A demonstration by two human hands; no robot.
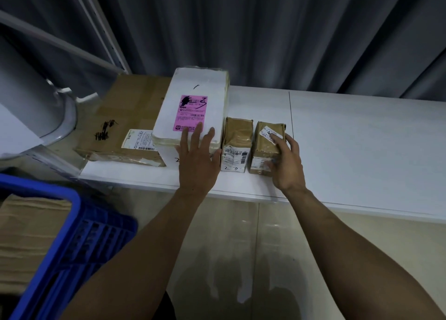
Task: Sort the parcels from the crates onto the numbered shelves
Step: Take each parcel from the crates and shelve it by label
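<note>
So, the right grip (287, 165) is curled around the small brown parcel (263, 148) at the right end of the row, fingers over its top and thumb on the near face. That parcel stands on the white shelf (362, 139) and has a white sticker on top. Just beside it on the left, with a thin gap, is a second small brown parcel (236, 136) with "2 3" handwritten on its front label.

The left grip (198, 160) is wide open and holds nothing. Its fingers are straight and spread, and the palm lies flat against the near side of the big white foam parcel (193, 95), fingertips reaching up to the pink label (191, 113). The foam parcel sits right next to the middle brown one. Its left side hides the edge of a flat cardboard parcel (125, 112) with black scribble on it; can't tell if it actually rests on that one.

Down at lower left there's a blue crate (72, 235) with more cardboard (26, 235) in it. A grey curtain (265, 30) hangs behind the shelf, and there's a glossy tiled floor (229, 247) below.
</note>
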